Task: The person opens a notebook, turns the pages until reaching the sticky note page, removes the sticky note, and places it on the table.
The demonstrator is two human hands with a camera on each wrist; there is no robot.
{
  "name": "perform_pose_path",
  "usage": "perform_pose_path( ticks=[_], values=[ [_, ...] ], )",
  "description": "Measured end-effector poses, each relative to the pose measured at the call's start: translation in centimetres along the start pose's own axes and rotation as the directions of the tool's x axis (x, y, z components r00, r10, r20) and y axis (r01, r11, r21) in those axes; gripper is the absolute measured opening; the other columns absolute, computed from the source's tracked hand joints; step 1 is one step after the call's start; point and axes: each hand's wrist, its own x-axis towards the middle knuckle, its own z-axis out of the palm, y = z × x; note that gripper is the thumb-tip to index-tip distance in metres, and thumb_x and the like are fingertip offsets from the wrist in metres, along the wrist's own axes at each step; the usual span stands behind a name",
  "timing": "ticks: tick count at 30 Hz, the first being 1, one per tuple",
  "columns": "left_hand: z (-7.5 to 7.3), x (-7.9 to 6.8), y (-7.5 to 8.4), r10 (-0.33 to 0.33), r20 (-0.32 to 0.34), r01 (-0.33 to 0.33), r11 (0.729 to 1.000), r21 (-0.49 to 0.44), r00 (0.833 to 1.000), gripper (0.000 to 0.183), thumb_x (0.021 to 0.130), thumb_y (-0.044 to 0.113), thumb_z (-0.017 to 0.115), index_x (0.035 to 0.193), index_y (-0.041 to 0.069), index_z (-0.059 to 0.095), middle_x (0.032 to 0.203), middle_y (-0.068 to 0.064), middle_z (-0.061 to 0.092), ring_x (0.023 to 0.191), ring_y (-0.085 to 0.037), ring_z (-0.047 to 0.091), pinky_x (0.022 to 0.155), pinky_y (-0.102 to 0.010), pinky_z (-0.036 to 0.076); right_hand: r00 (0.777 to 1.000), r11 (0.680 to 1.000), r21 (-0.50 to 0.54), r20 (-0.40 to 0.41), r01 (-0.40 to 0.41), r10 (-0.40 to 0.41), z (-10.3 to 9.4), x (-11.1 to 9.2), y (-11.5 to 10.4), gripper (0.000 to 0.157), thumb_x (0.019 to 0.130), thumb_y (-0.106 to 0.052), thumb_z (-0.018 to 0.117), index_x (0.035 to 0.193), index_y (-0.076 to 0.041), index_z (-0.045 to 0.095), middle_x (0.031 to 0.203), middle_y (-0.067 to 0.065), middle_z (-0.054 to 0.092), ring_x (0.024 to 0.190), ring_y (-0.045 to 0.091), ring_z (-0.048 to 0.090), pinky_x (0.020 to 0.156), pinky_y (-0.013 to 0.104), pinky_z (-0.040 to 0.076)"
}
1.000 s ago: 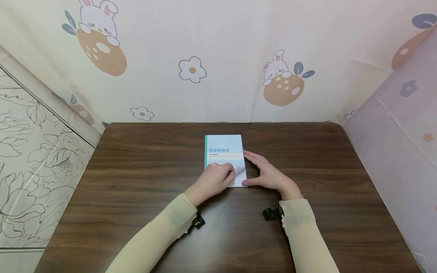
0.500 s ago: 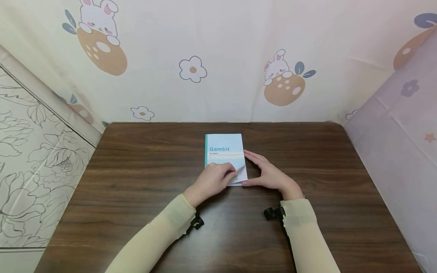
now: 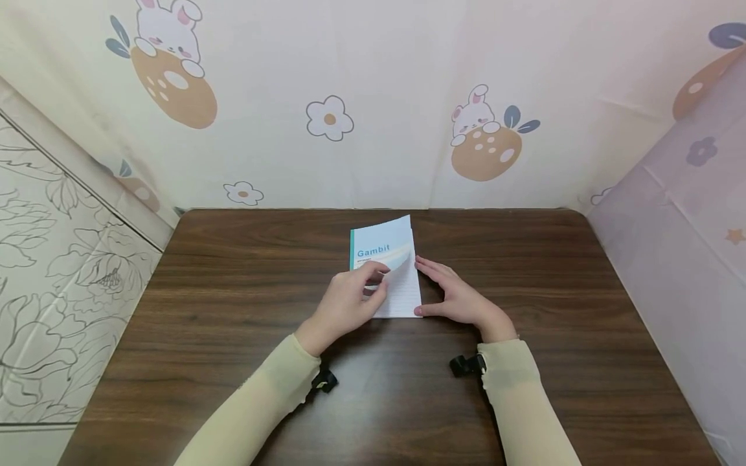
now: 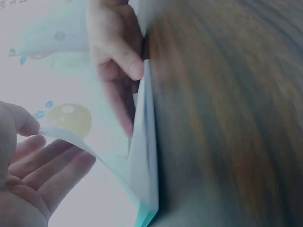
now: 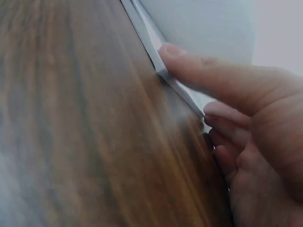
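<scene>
"Notebook [image 3: 402,294] on the bench [image 3: 256,272]: heavy?"

"Light, I'd guess, its cover [image 3: 374,239] flimsy. Pinch the free edge, as the left hand [image 3: 348,292] does; the right hand [image 3: 459,299], unclenched, rests against the notebook's right side."

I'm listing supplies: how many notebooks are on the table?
1: the notebook on the table, its cover held up by the left hand, with the right hand touching its right edge. Anything beneath it would be hidden.
</scene>
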Motion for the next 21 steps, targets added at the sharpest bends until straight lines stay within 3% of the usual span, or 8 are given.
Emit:
perform_pose_path(
  ticks=[4,7,11,14,18,21],
  values=[
    [-1.9,-1.1,-0.5,0.051,-0.131,-0.05,0.999,0.01,0.99,0.025,0.103,0.007,0.072,0.127,0.004,0.067,0.11,-0.013,0.081,0.085,-0.018,0.079,0.071,-0.03,0.066,1.0,1.0,-0.002,0.013,0.007,-0.007,0.0,0.0,-0.1,0.099,0.091,-0.033,0.091,0.17,-0.006,0.038,0.181,0.011,0.024,0.164,0.039,0.018,0.127,0.069,0.023],
    [-3.7,-2.3,-1.2,0.079,-0.243,-0.07,0.996,0.046,0.967,0.031,0.101,0.004,0.071,0.132,0.0,0.067,0.113,-0.016,0.079,0.079,-0.018,0.074,0.066,-0.031,0.064,1.0,1.0,-0.006,0.024,-0.006,0.006,0.1,-0.1,0.1,0.099,0.091,-0.032,0.092,0.17,-0.008,0.038,0.182,0.008,0.021,0.166,0.038,0.015,0.128,0.068,0.022],
    [-6.1,-4.3,-2.5,0.041,-0.346,-0.006,0.995,0.101,0.938,0.042,0.098,0.0,0.073,0.139,-0.003,0.067,0.121,-0.021,0.075,0.09,-0.028,0.073,0.071,-0.042,0.064,0.999,1.0,0.005,0.035,-0.005,0.005,0.0,-0.3,0.1,0.101,0.09,-0.033,0.092,0.171,-0.009,0.036,0.182,0.006,0.021,0.166,0.037,0.013,0.128,0.069,0.021],
    [-7.7,-5.7,-3.7,-0.048,-0.35,0.094,0.989,0.114,0.935,0.05,0.096,-0.003,0.076,0.144,-0.004,0.065,0.124,-0.024,0.074,0.102,-0.034,0.074,0.079,-0.05,0.064,1.0,1.0,0.003,0.029,0.011,-0.012,0.0,-0.3,0.1,0.102,0.091,-0.035,0.092,0.171,-0.009,0.035,0.182,0.005,0.022,0.166,0.037,0.015,0.127,0.069,0.021],
    [-9.0,-7.3,-5.3,-0.197,-0.292,0.238,0.965,0.111,0.936,0.054,0.094,-0.006,0.077,0.146,-0.006,0.063,0.121,-0.024,0.073,0.097,-0.033,0.075,0.079,-0.05,0.065,0.999,0.999,-0.011,0.029,0.036,-0.036,0.1,-0.2,0.2,0.101,0.091,-0.035,0.092,0.171,-0.01,0.036,0.181,0.005,0.023,0.166,0.035,0.016,0.128,0.069,0.02],
    [-9.5,-8.0,-6.3,-0.309,-0.239,0.341,0.934,0.106,0.921,0.051,0.094,-0.005,0.077,0.144,-0.007,0.064,0.12,-0.024,0.072,0.095,-0.032,0.075,0.08,-0.049,0.065,0.998,0.999,-0.016,0.038,0.049,-0.048,0.2,-0.1,0.2,0.099,0.092,-0.034,0.091,0.171,-0.01,0.036,0.181,0.007,0.025,0.166,0.036,0.016,0.127,0.073,0.016]
  ],
)
